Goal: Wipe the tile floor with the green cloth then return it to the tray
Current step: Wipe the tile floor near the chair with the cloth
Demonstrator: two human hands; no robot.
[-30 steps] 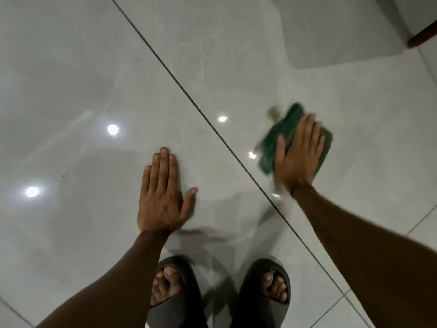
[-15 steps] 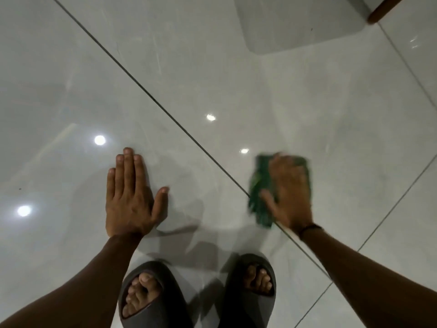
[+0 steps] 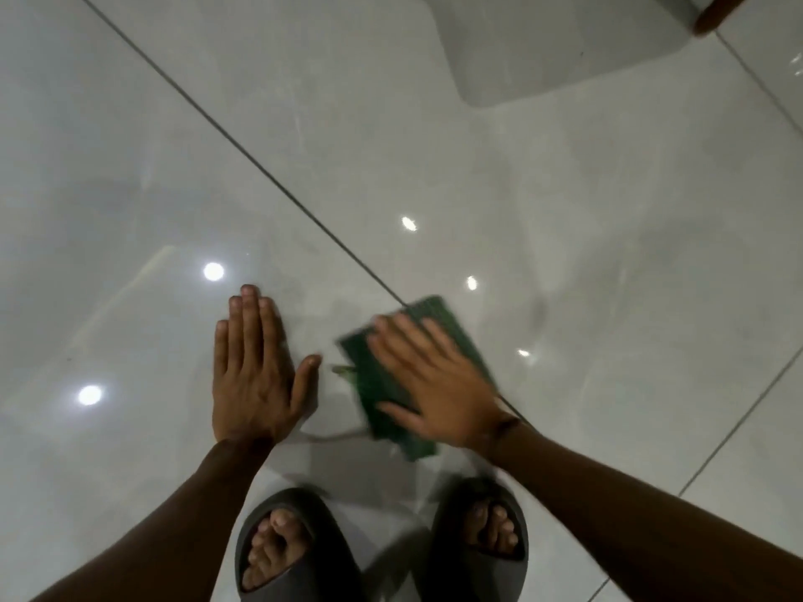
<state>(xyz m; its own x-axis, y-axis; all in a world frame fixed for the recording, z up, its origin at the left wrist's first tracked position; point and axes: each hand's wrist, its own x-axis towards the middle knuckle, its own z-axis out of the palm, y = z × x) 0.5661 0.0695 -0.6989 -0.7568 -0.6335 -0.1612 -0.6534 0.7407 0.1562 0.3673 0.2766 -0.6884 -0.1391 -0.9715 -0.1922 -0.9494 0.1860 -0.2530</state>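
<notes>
Right hand (image 3: 439,384): flat, fingers straight and slightly spread, palm pressing down on the green cloth (image 3: 393,380). Hand and cloth are motion-blurred. The cloth lies on the tile floor (image 3: 565,254), straddling a dark diagonal grout line (image 3: 243,149), just ahead of the right sandal (image 3: 478,545).

Left hand (image 3: 254,375): flat on the floor, fingers straight and together, thumb out toward the cloth, close to it but apart. It holds nothing.

Left sandal (image 3: 295,553) sits below the left wrist. Ceiling lights reflect as bright spots on the glossy tiles. A brown wooden leg (image 3: 717,10) shows at the top right corner.
</notes>
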